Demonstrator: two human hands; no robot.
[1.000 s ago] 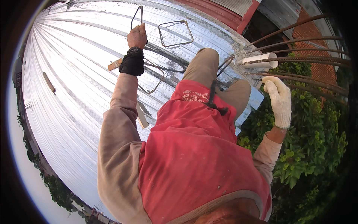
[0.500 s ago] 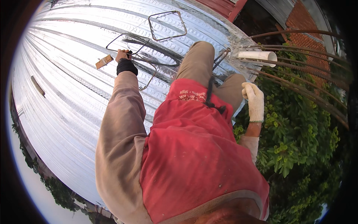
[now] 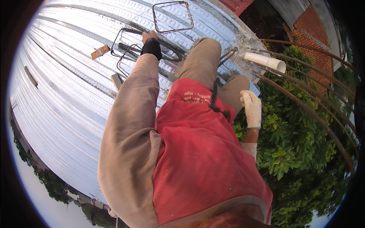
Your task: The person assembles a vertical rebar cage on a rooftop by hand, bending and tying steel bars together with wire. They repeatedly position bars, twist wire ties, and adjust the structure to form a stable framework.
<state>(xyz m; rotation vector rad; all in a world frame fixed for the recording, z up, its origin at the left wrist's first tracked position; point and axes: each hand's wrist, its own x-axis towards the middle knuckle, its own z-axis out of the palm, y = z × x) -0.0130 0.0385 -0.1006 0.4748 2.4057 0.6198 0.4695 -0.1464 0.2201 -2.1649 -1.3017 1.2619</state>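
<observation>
My left hand, with a black band at the wrist, reaches forward onto a small pile of rectangular rebar stirrups lying on the corrugated metal deck. Its fingers are closed around the top bar of one stirrup. A single stirrup lies apart, just beyond the pile. My right hand wears a white glove and hangs beside my right knee, fingers loosely extended, holding nothing. My red shirt and tan trousers fill the middle of the view.
A white pipe sticks out at the deck's right edge. Long curved rebars run past it over green bushes below. Two small wood pieces lie left of the pile. A brick wall stands at far right.
My left hand has lowered from holding a stirrup upright down to the pile on the deck. My gloved right hand has dropped from chest height to beside my knee.
</observation>
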